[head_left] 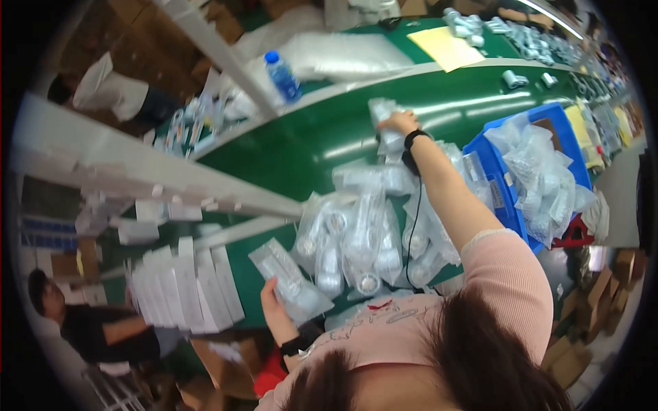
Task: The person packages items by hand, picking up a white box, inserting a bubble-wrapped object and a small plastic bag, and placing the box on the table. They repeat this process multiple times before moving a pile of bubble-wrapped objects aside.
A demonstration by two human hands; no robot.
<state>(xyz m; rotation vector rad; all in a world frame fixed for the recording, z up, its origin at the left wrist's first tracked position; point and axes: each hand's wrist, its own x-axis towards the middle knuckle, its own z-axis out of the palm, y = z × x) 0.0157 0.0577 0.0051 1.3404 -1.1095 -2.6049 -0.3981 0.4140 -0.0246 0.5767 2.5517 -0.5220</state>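
My left hand (pixel 275 307) is low at the left, closed on the edge of a clear bubble-wrap bag (pixel 284 272) with a pale part inside. Stretched far forward over the green surface, my right hand (pixel 403 122) grips another bubble-wrap bag (pixel 391 145), which stands roughly upright beyond the pile. Between my arms lies a heap of similar bags (pixel 353 229), holding pale silvery parts with round ends that resemble shower heads. Their exact kind is blurred by the wrap.
A blue crate (pixel 504 198) full of bubble-wrapped parts stands right of my right arm. White boxes (pixel 181 291) line up at the left, near a grey post (pixel 226 181). Beyond are a blue-capped bottle (pixel 282 79), yellow sheets (pixel 445 48) and loose fittings (pixel 514 79). Two people are at the left.
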